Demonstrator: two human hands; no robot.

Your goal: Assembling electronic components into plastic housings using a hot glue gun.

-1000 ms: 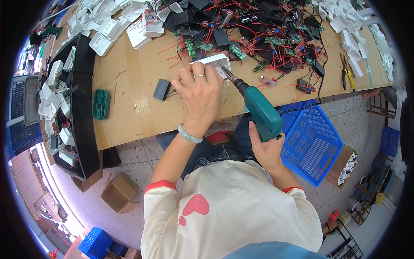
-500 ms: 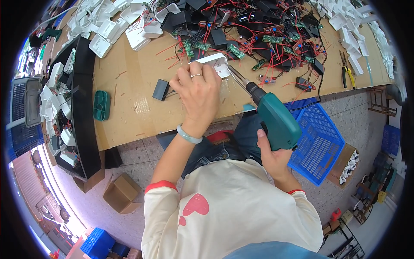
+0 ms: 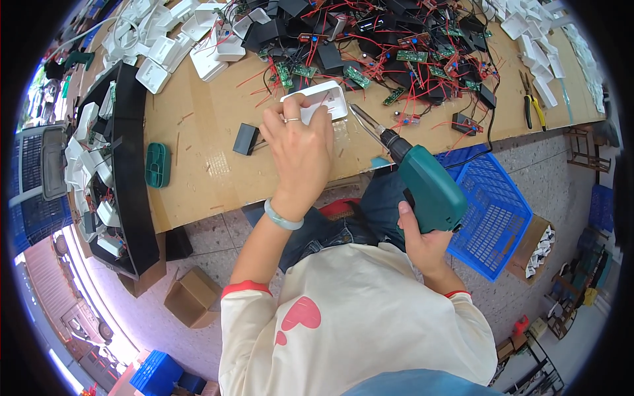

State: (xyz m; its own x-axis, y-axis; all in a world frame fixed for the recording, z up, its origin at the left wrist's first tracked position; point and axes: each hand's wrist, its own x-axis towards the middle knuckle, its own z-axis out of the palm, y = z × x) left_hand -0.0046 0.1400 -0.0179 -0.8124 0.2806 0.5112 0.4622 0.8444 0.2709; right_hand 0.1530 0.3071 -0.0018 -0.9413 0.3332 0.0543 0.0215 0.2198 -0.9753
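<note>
My left hand rests on a white plastic casing that lies on the wooden workbench, with its fingers gripping the casing's near side. My right hand grips the handle of a teal electric screwdriver. The screwdriver's bit points up and left and stops just right of the casing, apart from it. A small black box sits on the bench left of my left hand.
A tangle of red wires, green circuit boards and black parts covers the bench's far side. White casings pile up at the far left. A black tray, a green pad, a blue basket and cardboard boxes surround me.
My right hand has drawn the screwdriver back down and to the right, so its bit has left the casing. My left hand stays on the casing.
</note>
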